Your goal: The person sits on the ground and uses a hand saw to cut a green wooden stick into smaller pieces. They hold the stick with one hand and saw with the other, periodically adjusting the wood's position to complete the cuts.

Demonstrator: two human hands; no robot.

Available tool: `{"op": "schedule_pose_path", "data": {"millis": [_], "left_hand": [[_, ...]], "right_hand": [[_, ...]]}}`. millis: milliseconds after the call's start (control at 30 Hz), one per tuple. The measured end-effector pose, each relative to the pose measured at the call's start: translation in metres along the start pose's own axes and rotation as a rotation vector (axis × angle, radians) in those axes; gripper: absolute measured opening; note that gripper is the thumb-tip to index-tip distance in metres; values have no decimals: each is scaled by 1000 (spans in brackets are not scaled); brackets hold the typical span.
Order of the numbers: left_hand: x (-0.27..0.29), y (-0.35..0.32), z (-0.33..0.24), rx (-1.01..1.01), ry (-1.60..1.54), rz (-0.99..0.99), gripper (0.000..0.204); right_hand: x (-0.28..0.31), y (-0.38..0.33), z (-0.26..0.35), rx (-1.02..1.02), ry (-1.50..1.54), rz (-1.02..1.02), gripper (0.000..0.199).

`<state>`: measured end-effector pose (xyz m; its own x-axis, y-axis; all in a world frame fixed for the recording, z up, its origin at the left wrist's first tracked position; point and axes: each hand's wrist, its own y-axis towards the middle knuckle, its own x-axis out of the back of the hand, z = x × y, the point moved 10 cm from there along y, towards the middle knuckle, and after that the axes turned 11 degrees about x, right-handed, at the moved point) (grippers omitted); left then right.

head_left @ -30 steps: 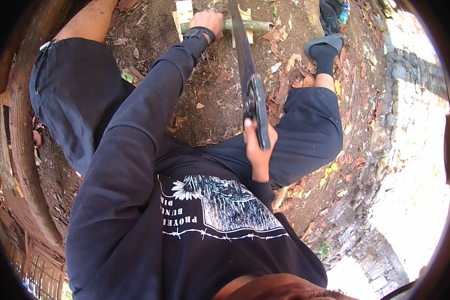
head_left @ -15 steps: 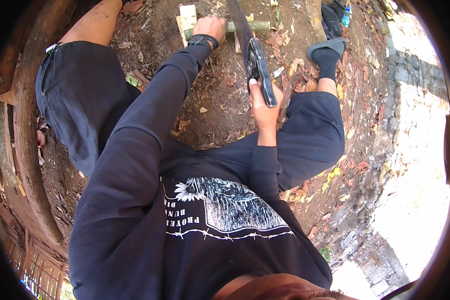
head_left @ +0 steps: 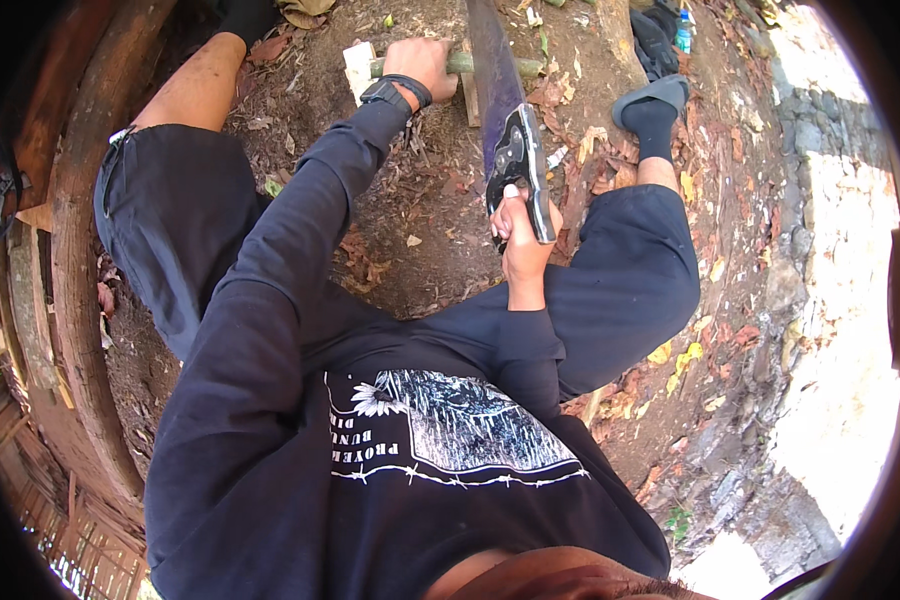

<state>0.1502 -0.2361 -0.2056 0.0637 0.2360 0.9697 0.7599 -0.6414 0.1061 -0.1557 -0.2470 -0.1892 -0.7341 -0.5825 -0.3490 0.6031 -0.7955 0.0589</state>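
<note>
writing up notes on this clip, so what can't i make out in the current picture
All in the head view:
Far end of the saw: cut off by the top edge.
Middle of the stick: covered by the left hand.
Any notch where saw and stick cross: hidden by the blade.
Part of the saw's grip: behind the right hand's fingers.
Saw teeth: too small and blurred.

Glare bleaches the pale ground (head_left: 852, 320) at right, where a shadow (head_left: 838, 130) crosses. Black fisheye edges curve the scene.
</note>
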Motion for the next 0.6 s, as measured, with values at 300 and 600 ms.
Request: {"op": "schedule_pose_path", "data": {"millis": [300,600], "left_hand": [[-41,7,31,10,-2,275,47],[-45,22,43,131,106,356,54]], "right_hand": [[6,-1,-16,-85,-80,15,20],[7,1,-14,51,-390,80,19]]}}
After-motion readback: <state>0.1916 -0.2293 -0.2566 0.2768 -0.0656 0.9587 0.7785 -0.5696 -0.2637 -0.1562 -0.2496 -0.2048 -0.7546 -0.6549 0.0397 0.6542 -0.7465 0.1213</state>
